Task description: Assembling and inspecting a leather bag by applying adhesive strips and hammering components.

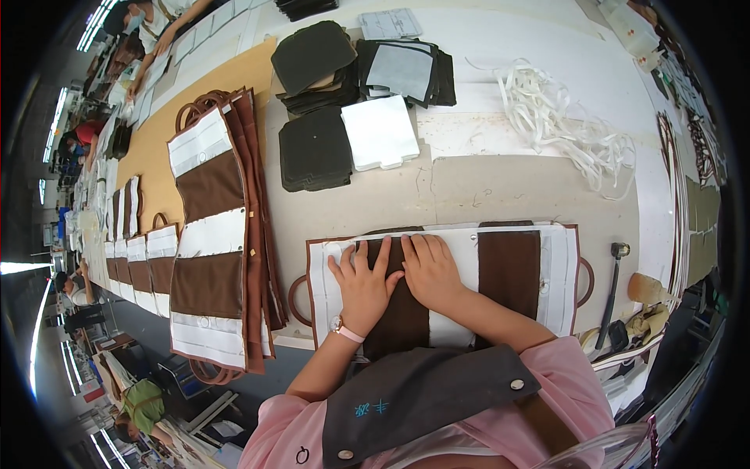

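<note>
In front of me lies a bag panel (508,277) in brown and white bands, edged in brown, with a handle loop at each side. My left hand (364,285) rests on it with fingers spread across a brown band and the white beside it. Right next to it, my right hand (431,270) is laid flat, fingers stretched toward the panel's far edge. The two hands nearly touch at the thumbs. Dark pieces (383,230) peek out along that far edge; what lies under the panel is hidden.
To the left stands a pile of similar bag panels (207,285). Farther back are stacks of black pieces (316,148), white pieces (381,131) and a tangle of white ribbon (539,102). At right lies a hammer (606,301) by a tan block-like object (644,288). People work at far left.
</note>
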`<state>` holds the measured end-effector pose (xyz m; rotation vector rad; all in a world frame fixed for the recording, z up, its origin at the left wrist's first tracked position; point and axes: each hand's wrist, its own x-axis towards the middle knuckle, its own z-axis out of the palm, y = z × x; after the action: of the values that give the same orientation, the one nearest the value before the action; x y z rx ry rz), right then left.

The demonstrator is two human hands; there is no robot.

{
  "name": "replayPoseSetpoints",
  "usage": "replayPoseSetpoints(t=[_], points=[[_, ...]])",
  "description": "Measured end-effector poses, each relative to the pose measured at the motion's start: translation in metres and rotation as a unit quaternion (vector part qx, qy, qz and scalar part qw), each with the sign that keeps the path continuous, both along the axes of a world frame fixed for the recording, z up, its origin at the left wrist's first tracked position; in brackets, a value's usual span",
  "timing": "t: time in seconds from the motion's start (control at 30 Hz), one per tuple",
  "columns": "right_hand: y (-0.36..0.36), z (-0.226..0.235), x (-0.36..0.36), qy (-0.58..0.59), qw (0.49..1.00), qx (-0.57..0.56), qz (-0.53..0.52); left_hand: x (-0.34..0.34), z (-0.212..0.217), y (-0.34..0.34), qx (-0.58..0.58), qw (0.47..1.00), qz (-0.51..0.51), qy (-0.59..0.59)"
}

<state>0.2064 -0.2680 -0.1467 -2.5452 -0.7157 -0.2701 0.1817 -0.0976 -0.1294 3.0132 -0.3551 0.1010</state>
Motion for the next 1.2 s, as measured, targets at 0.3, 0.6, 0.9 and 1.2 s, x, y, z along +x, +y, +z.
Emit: replayPoseSetpoints(t=[0.3,0.6,0.9,1.2], points=[[0.001,0.004,0.002,-0.013,1.0,0.005,-0.001,0.006,0.002,-0.003,-0.01,1.0,0.021,-0.006],[0.002,0.008,0.011,-0.019,0.998,-0.002,0.066,0.006,0.004,-0.003,-0.029,0.999,0.032,-0.016],[0.0,-0.001,0.008,-0.023,1.0,0.014,0.002,0.016,0.009,0.01,-0.042,0.999,0.019,-0.022],[0.006,0.003,0.032,-0.026,0.999,-0.023,0.031,0.007,0.001,0.012,-0.044,0.998,0.004,-0.033]])
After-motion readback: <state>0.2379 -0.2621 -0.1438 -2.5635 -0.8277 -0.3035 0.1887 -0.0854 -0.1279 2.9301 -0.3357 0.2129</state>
